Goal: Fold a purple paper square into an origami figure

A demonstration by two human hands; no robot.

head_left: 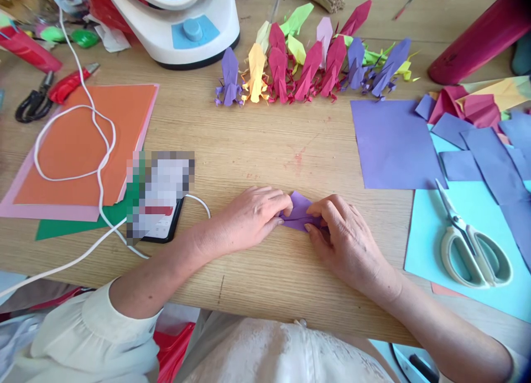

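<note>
A small folded piece of purple paper (297, 210) lies near the table's front edge, between my two hands. My left hand (262, 214) pinches its left end with thumb and forefinger. The right end is pinched by my right hand (342, 233), whose curled fingers hide part of the paper. A crease or slit runs across the piece between the fingertips. Further back stand several folded paper insects (279, 73) in purple, yellow, red, pink and green.
Scissors (464, 244) lie on light blue paper (427, 233) at right, beside purple sheets (394, 145) and a red cylinder (477, 37). At left are a phone (161, 197), white cable (99, 178), orange paper (74, 150) and a white appliance (182, 29).
</note>
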